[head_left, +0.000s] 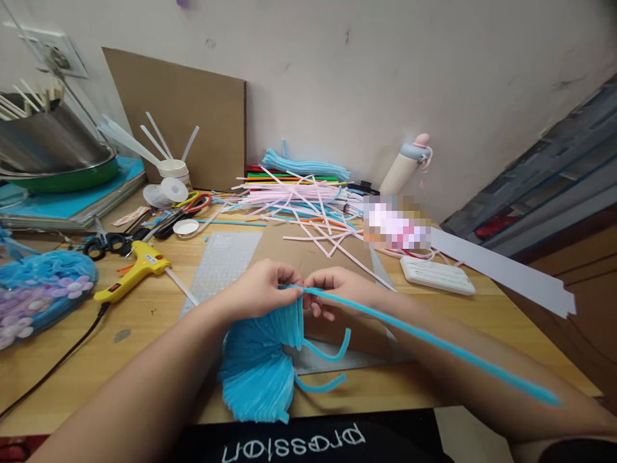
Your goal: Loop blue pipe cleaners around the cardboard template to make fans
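Note:
My left hand (263, 288) is closed, thumb and fingers pinching the top edge of a blue fan-shaped piece made of pipe cleaners (260, 373). The piece curves round on itself below that hand, and two loose ends stick out to its right. From the pinch point a long blue pipe cleaner (434, 334) runs right, over my right forearm. My right hand (337, 289) meets the left one there, its fingertips pinched on the pipe cleaner close to the fan's edge. Part of the grip is hidden behind the fingers.
Pink and blue pipe cleaners (294, 196) lie heaped at the back. Left are a yellow glue gun (132, 273), scissors (110, 241) and a blue flowered piece (43, 292). A bottle (405, 167) and a white box-shaped object (438, 275) stand right. Cardboard (347, 334) lies underneath.

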### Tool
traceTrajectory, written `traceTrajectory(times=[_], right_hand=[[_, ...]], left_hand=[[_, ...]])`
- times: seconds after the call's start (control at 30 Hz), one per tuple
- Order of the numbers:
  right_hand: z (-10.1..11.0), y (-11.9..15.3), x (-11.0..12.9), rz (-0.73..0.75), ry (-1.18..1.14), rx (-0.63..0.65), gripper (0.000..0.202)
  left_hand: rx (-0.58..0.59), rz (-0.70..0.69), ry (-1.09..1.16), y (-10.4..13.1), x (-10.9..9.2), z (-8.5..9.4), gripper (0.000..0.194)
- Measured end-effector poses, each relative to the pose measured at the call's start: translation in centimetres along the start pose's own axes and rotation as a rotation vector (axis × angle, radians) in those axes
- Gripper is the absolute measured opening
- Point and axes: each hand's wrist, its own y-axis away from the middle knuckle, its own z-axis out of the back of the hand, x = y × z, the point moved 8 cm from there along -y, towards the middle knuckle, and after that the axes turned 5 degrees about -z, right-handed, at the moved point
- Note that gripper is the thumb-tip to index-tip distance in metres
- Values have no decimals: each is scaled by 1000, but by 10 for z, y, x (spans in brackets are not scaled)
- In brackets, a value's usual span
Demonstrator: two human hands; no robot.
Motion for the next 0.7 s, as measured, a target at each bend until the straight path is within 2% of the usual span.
traceTrajectory(times=[0.1, 0.2, 0.33, 0.5, 0.7], right_hand=[[-8, 0, -14, -204, -377, 209, 22], [-14, 3, -19, -309, -482, 298, 28], [-14, 4, -13, -248, -410, 248, 15], [-11, 6, -9, -220, -347, 169, 11], [-4, 8, -9, -198, -330, 82, 10]], left_hand=[[25, -31, -15, 1, -6, -3, 18], [40, -62, -53, 2, -10, -6, 17], [59, -85, -74, 3, -13, -7, 19], [94, -110, -5, 3, -15, -10, 21], [49, -131, 24, 1, -14, -12, 20]])
